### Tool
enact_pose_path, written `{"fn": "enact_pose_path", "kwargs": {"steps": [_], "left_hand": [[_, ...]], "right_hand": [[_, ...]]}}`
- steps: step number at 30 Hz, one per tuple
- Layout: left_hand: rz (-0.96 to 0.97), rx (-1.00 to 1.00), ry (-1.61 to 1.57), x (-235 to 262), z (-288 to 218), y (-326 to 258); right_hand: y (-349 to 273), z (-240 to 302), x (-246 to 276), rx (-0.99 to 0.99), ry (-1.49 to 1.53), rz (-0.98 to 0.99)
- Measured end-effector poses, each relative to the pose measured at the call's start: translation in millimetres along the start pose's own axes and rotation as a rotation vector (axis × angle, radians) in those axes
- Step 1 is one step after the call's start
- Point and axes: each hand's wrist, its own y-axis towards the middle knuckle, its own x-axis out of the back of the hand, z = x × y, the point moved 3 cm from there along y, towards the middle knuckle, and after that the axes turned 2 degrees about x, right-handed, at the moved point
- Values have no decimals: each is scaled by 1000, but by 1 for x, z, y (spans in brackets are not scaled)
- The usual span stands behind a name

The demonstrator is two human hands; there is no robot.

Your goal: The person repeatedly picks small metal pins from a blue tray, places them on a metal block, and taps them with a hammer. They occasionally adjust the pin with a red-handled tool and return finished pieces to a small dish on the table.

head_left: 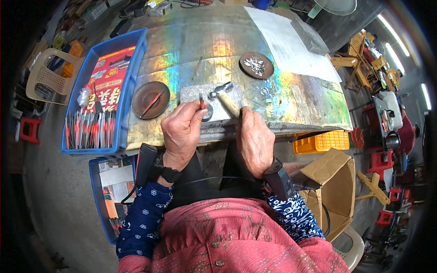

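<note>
One red-and-black piece (201, 103), pinched between the thumb and fingers of my left hand (182, 132), which partly hide it. One hammer (229, 103), its handle end held in my right hand (256, 141), its head over one grey slab (186, 94). Two brown dishes (269, 73): the left bears one slim tool (151, 104); the right, silvery slivers (255, 66), uncounted. One blue tray (131, 82) at the table's left, red-and-black tools (93, 129) crowding its near end. One white sheet (291, 50) at far right.
</note>
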Motion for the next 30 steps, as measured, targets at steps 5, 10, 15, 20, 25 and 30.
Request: {"fn": "enact_pose_path", "kwargs": {"steps": [5,10,15,20,25,30], "left_hand": [[-17,16,15,1,0,0],[-12,41,54,-1,-1,-2],[-34,24,58,-1,-3,-2],[-41,12,56,-1,-4,-2],[-27,50,37,-1,-2,-3],[-24,46,34,-1,-2,-2]], "right_hand": [[9,-1,45,24,331,-95],[6,15,109,88,561,-112],[6,28,130,187,515,-97],[10,30,138,186,458,19],[2,34,163,281,546,-241],[16,27,126,177,422,32]]}}
